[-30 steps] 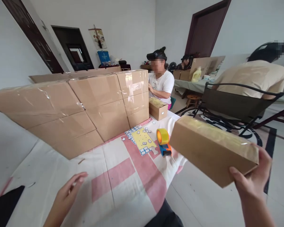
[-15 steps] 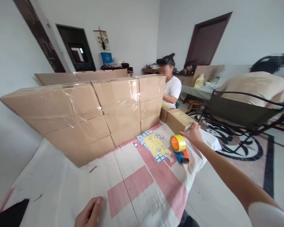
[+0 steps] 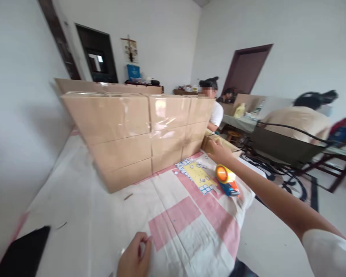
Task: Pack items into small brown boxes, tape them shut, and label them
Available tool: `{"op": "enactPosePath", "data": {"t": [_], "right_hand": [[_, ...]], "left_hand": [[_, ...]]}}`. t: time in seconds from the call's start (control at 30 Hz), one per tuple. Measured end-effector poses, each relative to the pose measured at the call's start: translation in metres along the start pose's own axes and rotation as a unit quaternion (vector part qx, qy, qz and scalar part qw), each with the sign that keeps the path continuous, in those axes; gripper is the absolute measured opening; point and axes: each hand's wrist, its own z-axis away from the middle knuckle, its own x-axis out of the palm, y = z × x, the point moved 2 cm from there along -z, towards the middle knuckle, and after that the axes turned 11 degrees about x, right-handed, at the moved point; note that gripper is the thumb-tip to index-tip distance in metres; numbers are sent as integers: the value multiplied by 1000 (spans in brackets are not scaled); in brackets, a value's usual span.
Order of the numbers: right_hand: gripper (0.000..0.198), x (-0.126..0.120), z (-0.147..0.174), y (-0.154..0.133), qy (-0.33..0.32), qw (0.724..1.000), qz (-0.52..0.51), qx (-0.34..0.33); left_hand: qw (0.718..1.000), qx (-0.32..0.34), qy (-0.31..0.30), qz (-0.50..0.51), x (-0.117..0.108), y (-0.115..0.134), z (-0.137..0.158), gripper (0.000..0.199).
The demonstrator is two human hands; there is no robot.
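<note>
My right hand (image 3: 220, 152) reaches out over a low cardboard box (image 3: 232, 148) at the table's right edge. Its fingers stretch across the box's top and side at the far end, touching it without closing round it. Below that arm lies a tape dispenser (image 3: 229, 188) with a roll of yellow tape (image 3: 225, 174). My left hand (image 3: 135, 256) rests on the tablecloth near the front edge, fingers curled in, with nothing visible in them. In front of both hands stands a wall of taped cardboard boxes (image 3: 135, 132), stacked in three rows.
A pink and white cloth (image 3: 173, 215) with a yellow printed patch covers the table. A black flat object (image 3: 24, 250) lies at the lower left. Beyond the boxes sits a person in a white shirt (image 3: 217, 115). Another person (image 3: 300, 119) sits at right in a dark chair (image 3: 288, 146).
My right hand has moved from the near end of the low box toward its far end, further left. The view has turned; my left hand still rests curled on the cloth.
</note>
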Motion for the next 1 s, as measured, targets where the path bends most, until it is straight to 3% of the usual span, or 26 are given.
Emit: {"op": "enactPosePath", "data": {"t": [0.07, 0.1, 0.2, 0.27, 0.33, 0.37, 0.47, 0.57, 0.67, 0.73, 0.9, 1.0], "right_hand": [[50, -2, 30, -75, 18, 987, -60, -151], [43, -1, 51, -114, 22, 966, -97, -238], [29, 7, 122, -223, 9, 873, -172, -457], [27, 11, 166, -287, -7, 823, -186, -537], [29, 11, 197, -348, -8, 804, -182, -566], [33, 9, 206, -379, -4, 809, -173, -561], [60, 2, 202, -472, -12, 861, -144, -488], [86, -2, 164, -552, -63, 929, -75, -358], [96, 2, 120, -596, -106, 973, -21, -205], [98, 7, 101, -605, -118, 980, -10, -163], [84, 15, 80, -597, -104, 982, 7, -159], [87, 18, 75, -592, -103, 977, 0, -187]], "left_hand": [[1000, 5, 9, 28, -3, 3, 0, 31], [999, 8, 8, 49, -6, 5, -1, 31], [995, 9, 15, 103, -30, 11, -8, 33], [992, 7, 47, 118, -57, 14, -20, 34], [982, 11, 123, 140, -87, 13, -38, 38], [971, 15, 183, 153, -100, 9, -48, 41], [923, 26, 346, 164, -119, -10, -77, 41], [928, 32, 349, 126, -106, -33, -94, 38], [957, 57, 273, 85, -83, -47, -98, 41], [969, 70, 230, 60, -74, -51, -100, 41], [977, 43, 206, 15, -74, -57, -109, 39], [979, 30, 199, 0, -76, -59, -111, 41]]}}
